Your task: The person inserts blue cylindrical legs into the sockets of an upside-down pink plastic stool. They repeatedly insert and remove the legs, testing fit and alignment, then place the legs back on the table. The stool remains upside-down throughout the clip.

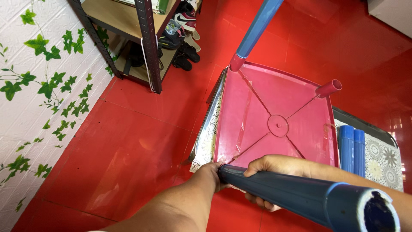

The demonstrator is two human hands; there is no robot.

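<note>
I'm looking straight down over my own arms at an upturned pink plastic stool seat (274, 124), its ribbed underside facing me. It lies on a patterned tray (382, 157) on the red tiled floor (128, 146).

My right hand (274, 165) is clenched around a dark blue tubular leg (300, 195), fingers wrapped over its top, near the seat's near-left corner. The leg's long axis runs from that corner up and to the right toward the camera, its open hollow end closest to the lens. My left hand (212, 172) sits just beside the leg's lower end at the same corner; its fingers are hidden behind the wrist and the leg, so I cannot tell whether that grip is closed or loose.

Both hands meet at that one corner, the right on top of the leg, the left below and to its side.

At the far-left corner another blue leg (257, 28) stands up in its socket. The far-right socket (329, 88) is bare. Two more blue legs (352, 148) lie side by side on the tray past the seat's right edge, nearer my right arm. A metal shelf with shoes (180, 38) stands beyond, against the ivy-patterned wall (38, 86).
</note>
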